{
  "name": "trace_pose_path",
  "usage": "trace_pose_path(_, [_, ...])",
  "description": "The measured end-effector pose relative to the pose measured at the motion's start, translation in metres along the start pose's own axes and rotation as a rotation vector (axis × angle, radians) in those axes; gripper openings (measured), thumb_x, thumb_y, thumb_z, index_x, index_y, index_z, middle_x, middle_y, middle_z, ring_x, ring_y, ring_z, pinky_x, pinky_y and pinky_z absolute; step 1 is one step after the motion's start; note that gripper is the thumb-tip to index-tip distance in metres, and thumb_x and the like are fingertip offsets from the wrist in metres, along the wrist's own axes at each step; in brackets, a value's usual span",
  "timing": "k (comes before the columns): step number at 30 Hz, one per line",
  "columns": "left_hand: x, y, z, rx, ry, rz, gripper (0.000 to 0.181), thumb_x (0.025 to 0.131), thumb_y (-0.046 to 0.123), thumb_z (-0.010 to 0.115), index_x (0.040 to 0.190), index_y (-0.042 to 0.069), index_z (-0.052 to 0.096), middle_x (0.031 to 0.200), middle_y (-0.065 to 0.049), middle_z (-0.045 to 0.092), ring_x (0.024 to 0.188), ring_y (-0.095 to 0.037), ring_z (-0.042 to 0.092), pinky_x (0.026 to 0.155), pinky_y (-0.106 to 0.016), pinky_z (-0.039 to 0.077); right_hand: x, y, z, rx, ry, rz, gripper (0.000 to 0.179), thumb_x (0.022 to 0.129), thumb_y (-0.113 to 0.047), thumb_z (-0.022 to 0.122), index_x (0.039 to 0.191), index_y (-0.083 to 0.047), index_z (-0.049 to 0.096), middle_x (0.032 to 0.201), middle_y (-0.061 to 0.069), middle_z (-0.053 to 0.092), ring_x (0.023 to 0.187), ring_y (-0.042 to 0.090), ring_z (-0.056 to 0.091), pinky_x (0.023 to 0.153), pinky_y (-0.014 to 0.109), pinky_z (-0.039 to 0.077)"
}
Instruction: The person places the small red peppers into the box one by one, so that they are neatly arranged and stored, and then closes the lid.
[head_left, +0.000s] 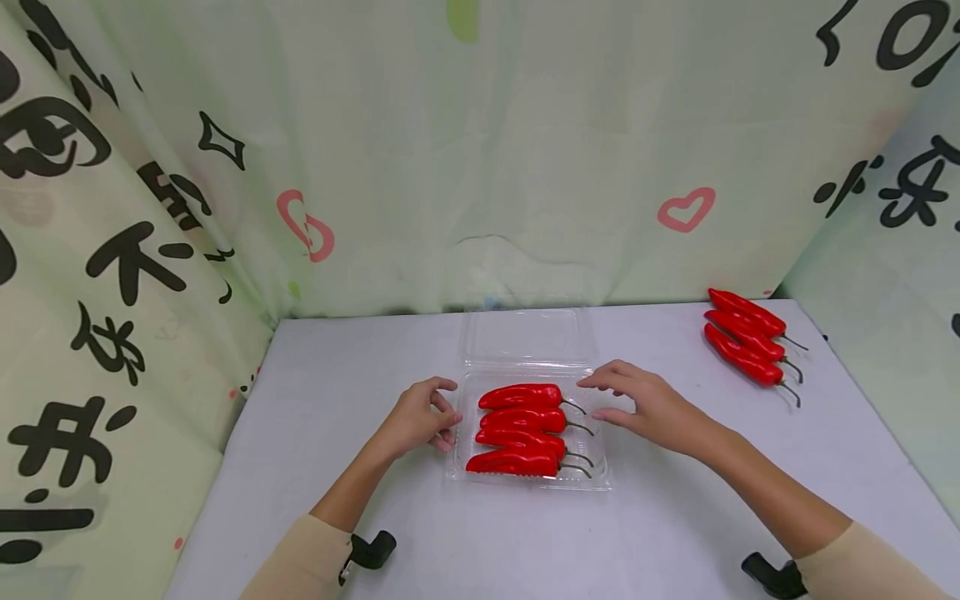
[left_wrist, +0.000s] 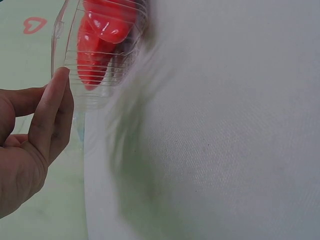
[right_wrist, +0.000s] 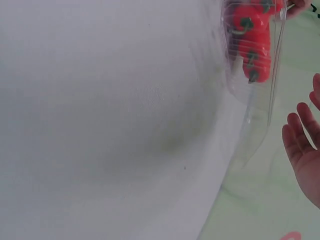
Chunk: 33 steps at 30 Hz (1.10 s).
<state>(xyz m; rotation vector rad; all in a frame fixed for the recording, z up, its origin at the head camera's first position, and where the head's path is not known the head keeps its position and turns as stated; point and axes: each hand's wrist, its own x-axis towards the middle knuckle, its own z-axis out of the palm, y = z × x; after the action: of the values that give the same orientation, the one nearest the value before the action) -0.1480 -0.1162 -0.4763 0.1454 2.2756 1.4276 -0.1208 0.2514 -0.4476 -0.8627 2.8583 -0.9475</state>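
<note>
A clear plastic clamshell box (head_left: 592, 485) lies on the table with its lid (head_left: 528, 337) folded back. Several red chili peppers (head_left: 521, 419) are in its base side by side, stems to the right. My left hand (head_left: 426, 415) is at the box's left edge; in the left wrist view its extended fingertips (left_wrist: 61, 75) appear to touch the clear rim. Over the right edge, near the stems, is my right hand (head_left: 637, 404), its fingers apart and nothing between them. The right wrist view shows that hand (right_wrist: 306, 155) separate from the box.
Three more red chili peppers (head_left: 742, 337) lie together at the table's back right corner. The table (head_left: 360, 367) has a white cover. A pale green curtain (head_left: 480, 167) with printed marks hangs behind it and along both sides.
</note>
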Motion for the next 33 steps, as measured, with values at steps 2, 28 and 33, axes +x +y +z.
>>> trace_pose_path(2, [0.000,0.000,0.000,-0.001,-0.003,0.000,0.052,0.096,0.005,0.071,0.144,0.000,0.051,0.092,-0.012,0.066,0.057,-0.018,0.068,0.058,-0.030,0.062,-0.004,0.006,-0.006,-0.016,0.011,0.037,0.049,0.085,-0.011,0.084,0.131,-0.015,0.068,0.125,0.004,0.068,0.107,0.028,0.067,0.082,0.040,0.065])
trace_pose_path(28, [0.001,0.000,0.000,0.005,0.011,-0.003,0.052,0.095,0.006,0.072,0.143,0.000,0.051,0.092,-0.012,0.066,0.057,-0.018,0.070,0.057,-0.032,0.063,-0.052,0.098,-0.070,-0.145,0.137,0.380,0.067,0.091,-0.020,0.080,0.148,-0.001,0.050,0.145,0.033,0.049,0.130,0.055,0.044,0.088,0.072,0.055])
trace_pose_path(33, [0.001,0.000,0.000,0.001,0.016,-0.003,0.052,0.095,0.005,0.072,0.143,0.000,0.051,0.093,-0.013,0.066,0.058,-0.018,0.070,0.057,-0.032,0.063,-0.061,0.118,-0.080,-0.155,0.112,0.480,0.073,0.094,-0.024,0.076,0.153,0.001,0.041,0.147,0.036,0.042,0.129,0.059,0.039,0.087,0.072,0.055])
